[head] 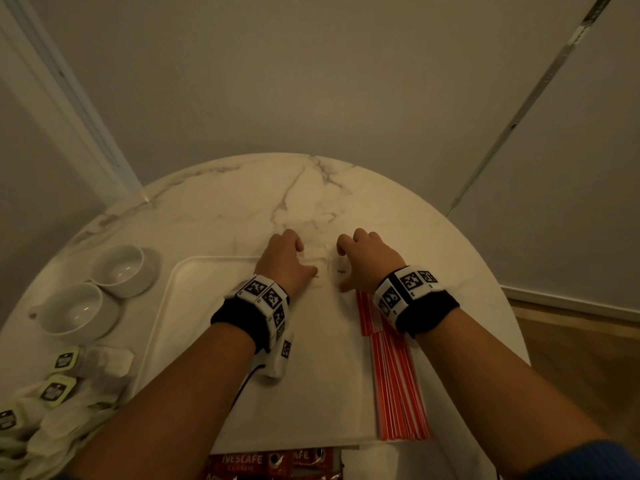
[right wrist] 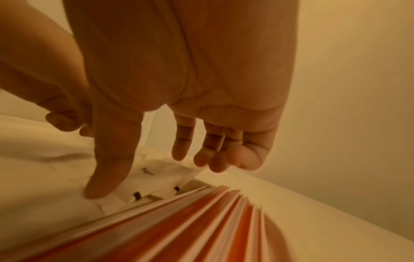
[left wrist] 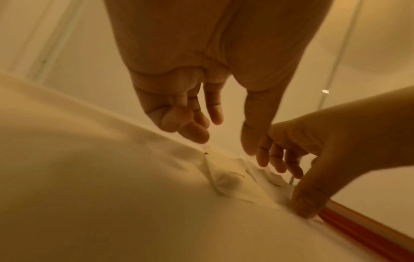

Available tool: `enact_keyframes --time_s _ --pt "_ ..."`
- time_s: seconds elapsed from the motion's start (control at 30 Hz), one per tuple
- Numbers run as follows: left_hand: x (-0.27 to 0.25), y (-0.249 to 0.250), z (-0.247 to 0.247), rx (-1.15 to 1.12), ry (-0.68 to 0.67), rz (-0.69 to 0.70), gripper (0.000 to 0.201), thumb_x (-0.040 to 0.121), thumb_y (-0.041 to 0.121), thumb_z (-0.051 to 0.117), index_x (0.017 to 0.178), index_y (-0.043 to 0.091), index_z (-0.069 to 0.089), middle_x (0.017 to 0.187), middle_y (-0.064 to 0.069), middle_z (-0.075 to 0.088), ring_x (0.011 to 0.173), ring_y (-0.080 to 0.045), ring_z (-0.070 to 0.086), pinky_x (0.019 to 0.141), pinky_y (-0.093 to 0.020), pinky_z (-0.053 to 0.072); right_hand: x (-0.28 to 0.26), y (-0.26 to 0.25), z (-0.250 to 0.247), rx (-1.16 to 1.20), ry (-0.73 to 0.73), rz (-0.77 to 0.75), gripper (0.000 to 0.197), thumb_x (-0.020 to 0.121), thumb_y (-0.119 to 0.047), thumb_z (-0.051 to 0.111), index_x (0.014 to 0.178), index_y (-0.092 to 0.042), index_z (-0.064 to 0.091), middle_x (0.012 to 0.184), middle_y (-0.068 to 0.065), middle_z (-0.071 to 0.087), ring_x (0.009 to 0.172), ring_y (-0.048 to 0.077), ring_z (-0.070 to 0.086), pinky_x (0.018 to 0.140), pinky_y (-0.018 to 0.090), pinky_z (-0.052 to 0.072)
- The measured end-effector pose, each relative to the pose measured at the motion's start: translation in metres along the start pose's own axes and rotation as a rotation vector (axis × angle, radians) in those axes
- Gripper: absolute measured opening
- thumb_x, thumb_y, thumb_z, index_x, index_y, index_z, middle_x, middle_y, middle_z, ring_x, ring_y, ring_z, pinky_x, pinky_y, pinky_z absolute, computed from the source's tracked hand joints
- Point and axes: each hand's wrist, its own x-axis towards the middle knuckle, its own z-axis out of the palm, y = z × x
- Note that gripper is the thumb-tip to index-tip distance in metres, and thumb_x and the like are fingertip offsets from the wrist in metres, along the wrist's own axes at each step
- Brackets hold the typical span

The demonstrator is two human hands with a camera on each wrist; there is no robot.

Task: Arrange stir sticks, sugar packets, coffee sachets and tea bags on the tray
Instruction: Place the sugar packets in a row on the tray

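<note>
A white tray (head: 194, 306) lies on the round marble table. White sugar packets (head: 320, 268) (left wrist: 226, 182) (right wrist: 161, 177) lie at its far right corner. My left hand (head: 301, 259) (left wrist: 224, 138) hovers over their left side with relaxed fingers, fingertips touching a packet. My right hand (head: 348, 268) (right wrist: 143, 177) spans their right side, its thumb pressing a packet and its fingers hanging at the far edge. Red-and-white stir sticks (head: 398, 386) (right wrist: 201, 221) (left wrist: 358, 228) lie in a row along the tray's right side, under my right wrist.
Tea bags (head: 69, 386) with green tags are heaped on the table at the near left. Red coffee sachets (head: 263, 464) lie at the near edge, in front of the tray. Two white cups (head: 119, 268) (head: 74, 308) stand left of the tray. Walls close in behind the table.
</note>
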Motion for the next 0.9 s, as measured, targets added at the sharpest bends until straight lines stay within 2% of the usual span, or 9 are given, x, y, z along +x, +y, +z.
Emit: enact_keyframes --time_s 0.1,0.2,0.3,0.43,0.7,0.9 --pt "-0.007 0.002 -0.001 0.127 -0.139 0.062 0.054 0.068 0.023 0.08 0.106 0.021 0.042 0.108 0.001 0.037 0.088 -0.021 0.053 0.08 -0.036 0.049 0.001 0.002 -0.001 -0.011 -0.012 0.006 0.064 0.068 -0.043 0.081 0.118 -0.023 0.045 0.117 0.002 0.045 0.108 0.024 0.043 0.081 0.039 0.049" --pt "-0.008 0.002 0.002 0.22 -0.212 0.064 0.056 0.068 0.017 0.076 0.108 0.024 0.038 0.112 0.0 0.034 0.087 -0.024 0.054 0.076 -0.035 0.049 0.002 0.003 -0.002 -0.018 -0.025 0.008 0.063 0.069 -0.042 0.081 0.117 -0.022 0.046 0.116 0.003 0.046 0.107 0.025 0.044 0.082 0.039 0.049" --pt "-0.008 0.002 0.006 0.23 -0.204 0.057 0.05 0.072 0.011 0.069 0.109 0.022 0.038 0.114 -0.003 0.035 0.086 -0.026 0.054 0.073 -0.035 0.047 0.002 0.002 -0.003 -0.01 -0.032 0.018 0.063 0.068 -0.041 0.081 0.116 -0.021 0.046 0.115 0.004 0.047 0.107 0.025 0.045 0.083 0.039 0.049" --pt "-0.005 0.003 0.009 0.234 -0.197 0.072 0.05 0.072 0.005 0.068 0.109 0.019 0.038 0.114 -0.005 0.034 0.086 -0.028 0.054 0.07 -0.034 0.045 0.002 0.002 -0.003 -0.011 -0.04 0.029 0.062 0.069 -0.039 0.081 0.117 -0.02 0.046 0.116 0.004 0.047 0.107 0.025 0.046 0.083 0.04 0.049" --pt "-0.002 0.003 0.011 0.214 -0.177 0.099 0.041 0.075 0.004 0.065 0.104 0.017 0.04 0.111 -0.004 0.034 0.081 -0.028 0.054 0.072 -0.039 0.05 0.003 0.002 -0.006 -0.031 -0.042 0.024 0.058 0.071 -0.032 0.08 0.116 -0.021 0.045 0.115 0.004 0.048 0.105 0.025 0.047 0.079 0.037 0.048" --pt "-0.001 0.004 0.01 0.214 -0.188 0.09 0.036 0.079 0.012 0.066 0.105 0.017 0.042 0.109 -0.003 0.032 0.082 -0.026 0.053 0.074 -0.036 0.048 0.002 0.001 -0.006 -0.035 -0.045 -0.003 0.049 0.076 -0.028 0.075 0.115 -0.022 0.046 0.115 0.006 0.045 0.103 0.026 0.048 0.079 0.038 0.05"
